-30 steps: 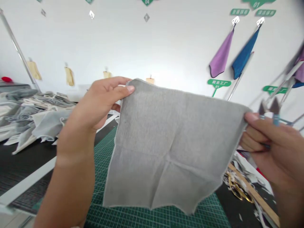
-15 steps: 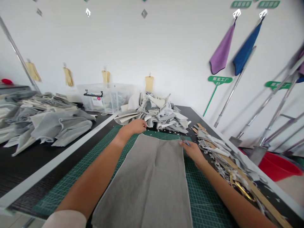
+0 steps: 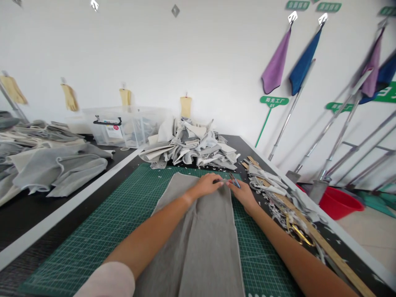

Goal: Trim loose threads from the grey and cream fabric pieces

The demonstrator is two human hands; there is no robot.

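Note:
A long grey cloth (image 3: 210, 235) with a pale edge lies on the green cutting mat (image 3: 123, 218), with a crease down its middle. My left hand (image 3: 206, 185) pinches the cloth's far edge close to its right corner, fingers closed. At that corner, my right hand (image 3: 244, 194) is closed around small thread snips (image 3: 235, 180) with a blue part, their blades pointing away from me. Its thumb and fingertip also appear to touch the corner. The two hands are close together, and their fingers partly cover the cloth's edge.
A heap of grey and white cloth pieces (image 3: 198, 144) sits beyond the mat, beside a clear plastic box (image 3: 117, 130). More cloth (image 3: 64, 165) is piled at left. Scraps, a wooden strip (image 3: 321, 239) and gold-handled scissors (image 3: 298, 234) line the right edge. A red bucket (image 3: 340, 202) stands beyond.
My left hand has moved right, from beyond the cloth's far left corner to its far right corner beside my right hand. The camera view has turned slightly right.

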